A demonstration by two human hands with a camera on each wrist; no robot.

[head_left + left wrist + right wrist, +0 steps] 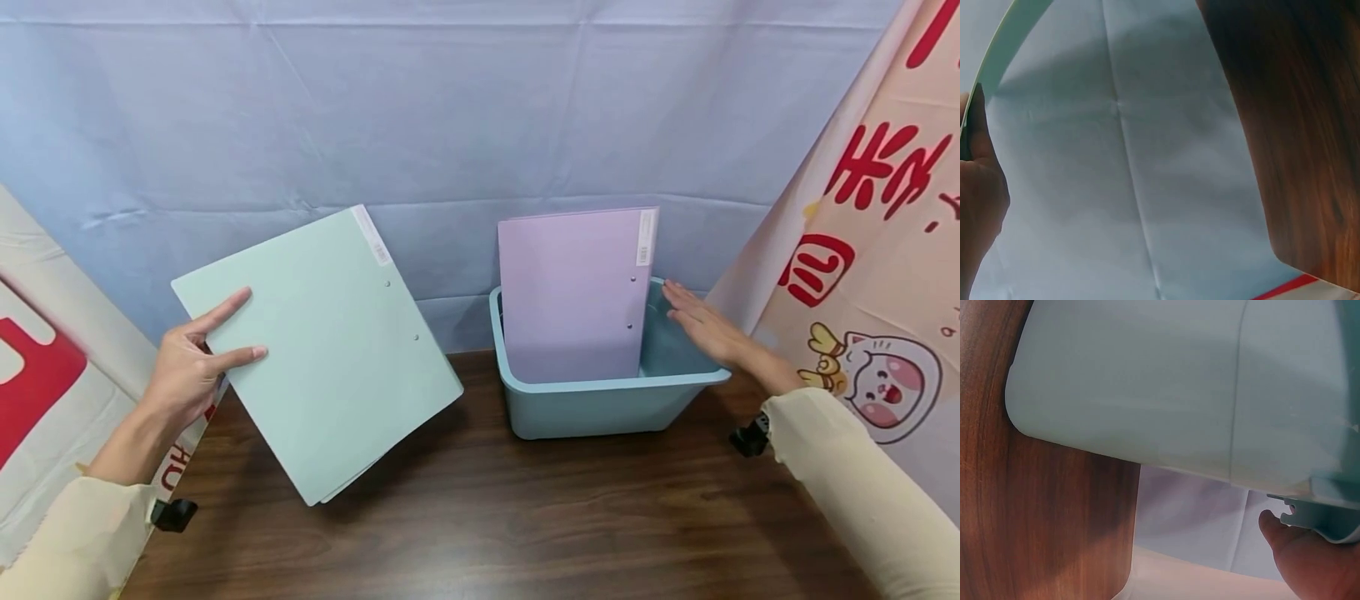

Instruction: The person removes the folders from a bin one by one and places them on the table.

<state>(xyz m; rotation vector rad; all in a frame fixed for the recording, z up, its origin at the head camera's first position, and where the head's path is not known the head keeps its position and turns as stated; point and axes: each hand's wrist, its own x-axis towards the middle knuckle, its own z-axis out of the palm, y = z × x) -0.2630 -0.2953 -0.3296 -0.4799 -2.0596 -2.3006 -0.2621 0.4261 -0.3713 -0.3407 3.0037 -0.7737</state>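
Note:
In the head view my left hand (183, 367) grips a mint-green file folder (337, 350) by its left edge, tilted and held up above the table, with two fingers spread on its face. A white label strip and two rivets show on it; a second pale edge peeks out at the bottom. My right hand (701, 325) lies with straight fingers at the right rim of a blue-green plastic bin (600, 412). The right wrist view shows its thumb (1269, 525) beside the bin's rim. A purple file folder (573, 292) stands upright inside the bin, its lower part hidden by the front wall.
The bin stands on a dark wood table (480, 517), near its back edge. Behind hangs a pale blue cloth (450, 100). Printed cloths with red characters border the left and right (885, 275) sides.

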